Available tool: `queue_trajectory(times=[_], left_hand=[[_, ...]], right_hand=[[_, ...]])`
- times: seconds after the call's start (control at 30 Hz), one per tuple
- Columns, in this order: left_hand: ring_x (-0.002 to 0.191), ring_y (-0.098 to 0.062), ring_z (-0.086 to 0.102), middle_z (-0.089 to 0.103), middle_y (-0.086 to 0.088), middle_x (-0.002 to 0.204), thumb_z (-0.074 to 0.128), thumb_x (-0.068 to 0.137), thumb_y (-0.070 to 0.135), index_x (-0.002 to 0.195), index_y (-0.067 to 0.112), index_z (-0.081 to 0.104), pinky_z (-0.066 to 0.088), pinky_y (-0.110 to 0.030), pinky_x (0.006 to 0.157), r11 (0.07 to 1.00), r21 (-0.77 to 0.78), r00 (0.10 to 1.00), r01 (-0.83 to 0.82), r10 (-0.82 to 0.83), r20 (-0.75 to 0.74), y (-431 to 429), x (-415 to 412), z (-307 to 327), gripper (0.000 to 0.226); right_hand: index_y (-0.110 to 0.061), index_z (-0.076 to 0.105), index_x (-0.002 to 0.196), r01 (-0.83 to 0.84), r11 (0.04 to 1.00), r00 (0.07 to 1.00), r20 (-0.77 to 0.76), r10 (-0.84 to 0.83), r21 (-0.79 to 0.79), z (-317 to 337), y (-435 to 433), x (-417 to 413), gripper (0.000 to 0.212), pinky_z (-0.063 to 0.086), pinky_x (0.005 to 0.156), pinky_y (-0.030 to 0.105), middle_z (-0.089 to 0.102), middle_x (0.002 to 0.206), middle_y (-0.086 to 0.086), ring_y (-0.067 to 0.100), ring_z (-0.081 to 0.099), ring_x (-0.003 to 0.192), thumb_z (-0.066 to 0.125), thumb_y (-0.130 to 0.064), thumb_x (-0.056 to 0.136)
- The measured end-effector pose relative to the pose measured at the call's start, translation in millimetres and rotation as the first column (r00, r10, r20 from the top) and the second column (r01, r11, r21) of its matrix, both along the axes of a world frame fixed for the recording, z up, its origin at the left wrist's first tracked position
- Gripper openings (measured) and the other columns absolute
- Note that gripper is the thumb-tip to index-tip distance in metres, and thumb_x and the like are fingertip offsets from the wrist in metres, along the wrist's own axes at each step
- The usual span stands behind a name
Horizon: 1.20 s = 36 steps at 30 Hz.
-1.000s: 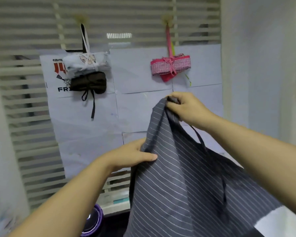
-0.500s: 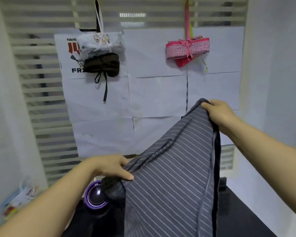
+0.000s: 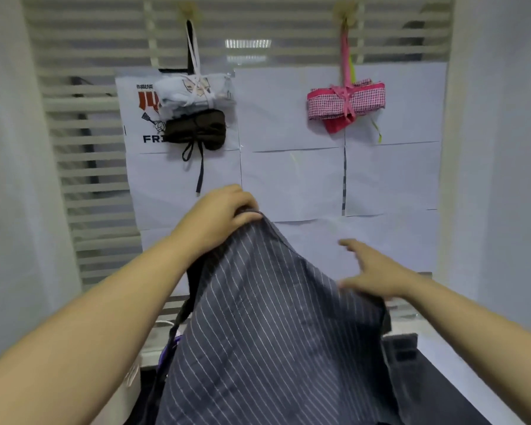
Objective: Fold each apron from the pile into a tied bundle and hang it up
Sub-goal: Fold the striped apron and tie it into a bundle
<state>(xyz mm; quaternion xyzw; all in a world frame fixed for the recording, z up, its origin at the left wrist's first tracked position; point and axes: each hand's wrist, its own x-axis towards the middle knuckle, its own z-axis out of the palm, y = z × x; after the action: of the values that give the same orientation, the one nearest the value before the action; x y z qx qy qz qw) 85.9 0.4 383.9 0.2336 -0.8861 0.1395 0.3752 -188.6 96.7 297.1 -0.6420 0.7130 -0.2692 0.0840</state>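
A grey apron (image 3: 267,332) with thin white stripes is held up over the counter (image 3: 436,397), its top corner gripped by the left hand (image 3: 221,216). The right hand (image 3: 371,274) is spread open at its right edge.

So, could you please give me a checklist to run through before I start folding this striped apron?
1. Left hand grips the striped apron at its top: ok.
2. Right hand holds the apron: not ok, its fingers are spread open at the right edge.
3. Apron spread flat: not ok, it hangs draped.
4. Straps untangled: cannot tell, mostly hidden.
5. White bundle, dark bundle and pink checked bundle hang tied above: ok.
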Motion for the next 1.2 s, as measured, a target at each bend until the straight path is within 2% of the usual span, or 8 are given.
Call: queue_trajectory(times=[0.2, 0.43, 0.53, 0.63, 0.77, 0.87, 1.07, 1.2], left_hand=[[0.082, -0.019, 0.054, 0.051, 0.005, 0.085, 0.064, 0.088, 0.035, 0.091, 0.014, 0.067, 0.043, -0.035, 0.072, 0.997, -0.021, 0.994, 0.074, -0.072, 0.079, 10, -12, 14, 0.022], [0.082, -0.021, 0.051, 0.055, 0.000, 0.084, 0.065, 0.088, 0.031, 0.083, 0.018, 0.055, 0.043, -0.032, 0.068, 0.863, 0.175, 0.838, -0.474, 0.382, 0.390, -28, 41, -8, 0.017], [0.078, -0.019, 0.052, 0.058, -0.004, 0.081, 0.061, 0.090, 0.015, 0.084, 0.012, 0.061, 0.042, -0.026, 0.063, 0.697, 0.686, 0.955, -0.211, 0.295, -0.006, -34, 43, -18, 0.006], [0.081, -0.018, 0.057, 0.062, -0.008, 0.091, 0.049, 0.096, 0.007, 0.094, 0.011, 0.061, 0.049, -0.030, 0.068, 0.454, 0.856, 0.836, 0.247, 0.346, -0.425, -35, 38, -14, 0.014], [0.090, -0.030, 0.055, 0.061, -0.014, 0.095, 0.046, 0.099, 0.025, 0.095, 0.009, 0.060, 0.041, -0.035, 0.071, 0.750, 0.627, 0.848, -0.210, 0.459, -0.265, -45, 23, 1, 0.021], [0.099, -0.037, 0.055, 0.062, -0.018, 0.105, 0.042, 0.101, 0.034, 0.104, 0.011, 0.059, 0.035, -0.035, 0.068, 0.757, 0.266, 0.763, -0.597, 0.638, -0.105, -37, 10, 19, 0.029], [0.060, -0.018, 0.049, 0.052, -0.007, 0.070, 0.042, 0.100, 0.016, 0.076, 0.012, 0.049, 0.044, -0.018, 0.042, 0.521, 0.833, 0.833, 0.186, 0.365, -0.415, -30, -9, 53, 0.025], [0.096, -0.036, 0.056, 0.060, -0.019, 0.092, 0.051, 0.097, 0.020, 0.091, 0.003, 0.063, 0.043, -0.037, 0.076, 0.881, 0.429, 0.855, -0.200, 0.371, -0.361, -55, -25, 53, 0.021]], right_hand=[[-0.021, 0.062, 0.106, -0.422, 0.907, 0.879, 0.249, 0.406, 0.013, -1, -11, 61, 0.023, 0.041, 0.060, 0.005, 0.068, 0.084, -0.020, -0.009, 0.060, 0.070, 0.071, -0.018, 0.085], [-0.017, 0.053, 0.060, -0.048, 0.971, 0.998, 0.031, 0.057, -0.233, 28, -24, 4, 0.032, 0.033, 0.054, 0.016, 0.052, 0.061, -0.002, 0.015, 0.049, 0.066, 0.061, -0.016, 0.091], [-0.021, 0.061, 0.074, -0.029, 0.951, 0.999, 0.009, 0.033, -0.308, 40, -28, 3, 0.023, 0.040, 0.068, 0.020, 0.064, 0.078, -0.001, 0.016, 0.056, 0.079, 0.058, -0.003, 0.087], [-0.016, 0.062, 0.081, 0.032, 0.936, 0.999, 0.031, -0.022, -0.351, 43, -26, -1, 0.015, 0.039, 0.066, 0.025, 0.063, 0.082, -0.001, 0.017, 0.056, 0.081, 0.056, -0.004, 0.089], [-0.013, 0.052, 0.070, 0.085, 0.919, 0.991, -0.059, -0.116, -0.385, 50, -19, -10, 0.025, 0.030, 0.058, 0.030, 0.054, 0.070, 0.003, 0.024, 0.048, 0.074, 0.049, -0.008, 0.094], [-0.012, 0.042, 0.062, 0.093, 0.873, 0.990, -0.049, -0.132, -0.479, 64, -11, -6, 0.038, 0.025, 0.058, 0.031, 0.047, 0.067, 0.005, 0.023, 0.043, 0.070, 0.047, -0.021, 0.099], [0.003, 0.064, 0.090, -0.079, 0.967, 0.967, 0.217, 0.133, -0.241, 88, 17, -15, 0.058, 0.045, 0.070, 0.031, 0.066, 0.076, 0.005, 0.013, 0.058, 0.068, 0.063, -0.055, 0.082], [-0.003, 0.069, 0.088, -0.194, 0.962, 0.881, 0.398, 0.256, -0.191, 102, 34, -16, 0.036, 0.055, 0.070, 0.025, 0.074, 0.087, 0.011, 0.015, 0.067, 0.073, 0.054, -0.035, 0.092]])
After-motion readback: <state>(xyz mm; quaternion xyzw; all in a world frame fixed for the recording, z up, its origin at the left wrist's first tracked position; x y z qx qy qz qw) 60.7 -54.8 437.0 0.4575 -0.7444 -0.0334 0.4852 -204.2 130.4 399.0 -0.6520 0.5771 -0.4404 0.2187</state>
